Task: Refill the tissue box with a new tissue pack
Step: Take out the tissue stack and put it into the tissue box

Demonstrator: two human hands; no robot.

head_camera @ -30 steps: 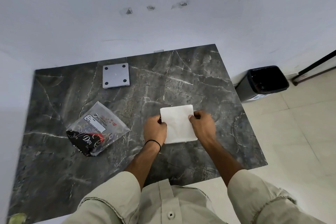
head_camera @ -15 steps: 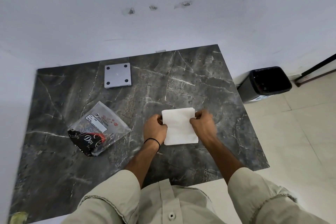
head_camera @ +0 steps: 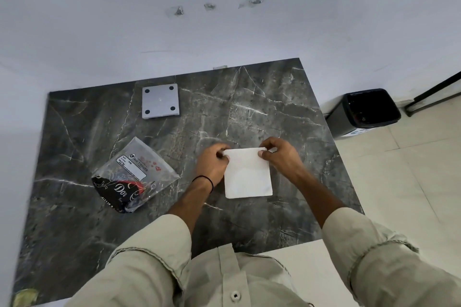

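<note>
A white stack of folded tissues (head_camera: 247,174) is held over the dark marble table (head_camera: 249,112), near its middle right. My left hand (head_camera: 213,162) pinches the stack's top left corner, and my right hand (head_camera: 279,154) pinches its top right corner. To the left on the table lies a clear plastic tissue wrapper (head_camera: 136,173) with a white label and a black and red printed end. A grey square tissue box (head_camera: 161,101) with four dark dots at its corners sits at the back of the table.
A white wall runs behind and to the left of the table. A black waste bin (head_camera: 366,109) stands on the tiled floor to the right. A dark frame (head_camera: 439,90) crosses the far right edge.
Both hands have slid up from the tissue stack's sides to its top corners, and the stack now hangs lower beneath them.
</note>
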